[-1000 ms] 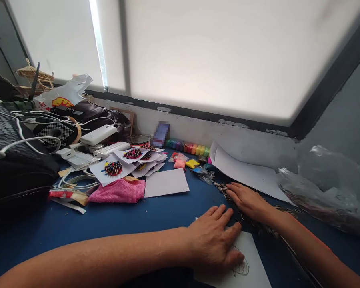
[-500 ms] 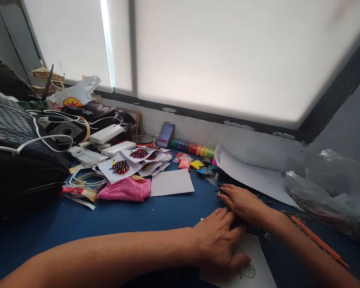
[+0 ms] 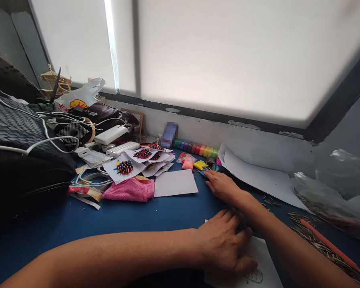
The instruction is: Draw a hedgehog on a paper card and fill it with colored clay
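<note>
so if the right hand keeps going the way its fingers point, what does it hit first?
Likely the small clear plastic packet just off the right hand fingertips, then the yellow clay piece. Depth is hard to judge.

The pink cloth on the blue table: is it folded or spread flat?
Folded: the pink cloth lies as a thick, bunched bundle.

Blue table (image 3: 144, 218), papers (image 3: 175, 183), pink cloth (image 3: 129, 189)

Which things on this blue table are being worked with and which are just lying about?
In use: left hand pressing the white drawing sheet; right hand reaching the small clear packets.
Lying about: pink cloth, white power bank, orange pencil.
</note>
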`<state>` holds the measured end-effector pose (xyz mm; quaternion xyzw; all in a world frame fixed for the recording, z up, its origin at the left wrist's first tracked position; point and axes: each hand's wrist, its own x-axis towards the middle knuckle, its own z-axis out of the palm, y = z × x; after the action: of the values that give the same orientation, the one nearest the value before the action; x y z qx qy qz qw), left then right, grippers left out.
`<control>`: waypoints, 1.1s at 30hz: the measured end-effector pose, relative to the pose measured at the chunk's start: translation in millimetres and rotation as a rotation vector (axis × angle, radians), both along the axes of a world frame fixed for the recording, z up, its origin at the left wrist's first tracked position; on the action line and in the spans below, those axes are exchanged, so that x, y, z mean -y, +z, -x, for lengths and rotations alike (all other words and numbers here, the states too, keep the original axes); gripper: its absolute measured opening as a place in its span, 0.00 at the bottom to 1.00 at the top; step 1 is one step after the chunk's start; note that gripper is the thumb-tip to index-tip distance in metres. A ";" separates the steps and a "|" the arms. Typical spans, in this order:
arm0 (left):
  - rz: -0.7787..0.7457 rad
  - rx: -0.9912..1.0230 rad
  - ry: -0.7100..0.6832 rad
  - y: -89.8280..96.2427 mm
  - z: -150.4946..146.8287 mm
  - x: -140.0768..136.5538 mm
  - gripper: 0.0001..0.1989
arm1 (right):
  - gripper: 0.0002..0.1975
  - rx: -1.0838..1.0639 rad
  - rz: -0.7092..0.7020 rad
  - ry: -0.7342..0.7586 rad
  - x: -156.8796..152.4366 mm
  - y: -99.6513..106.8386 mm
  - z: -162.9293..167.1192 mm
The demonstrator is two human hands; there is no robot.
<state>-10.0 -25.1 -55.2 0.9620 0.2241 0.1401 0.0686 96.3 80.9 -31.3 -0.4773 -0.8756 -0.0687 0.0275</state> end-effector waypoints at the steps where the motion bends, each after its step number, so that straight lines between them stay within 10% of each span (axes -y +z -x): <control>1: -0.014 0.004 0.004 -0.3 0.0 0.0 0.28 | 0.16 0.001 0.017 0.011 2.6 0.0 -4.5; 22: -0.021 0.025 0.028 -6.2 0.2 -0.1 0.28 | 0.14 -0.069 -0.114 -0.331 14.4 31.8 -21.7; 33: -0.006 -0.006 0.015 -6.7 -1.5 -3.0 0.30 | 0.16 0.030 0.013 0.001 7.5 -5.2 16.4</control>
<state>-8.5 -22.0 -61.9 0.9609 0.2311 0.1382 0.0638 79.9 73.4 -36.6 -0.4760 -0.8766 -0.0702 0.0115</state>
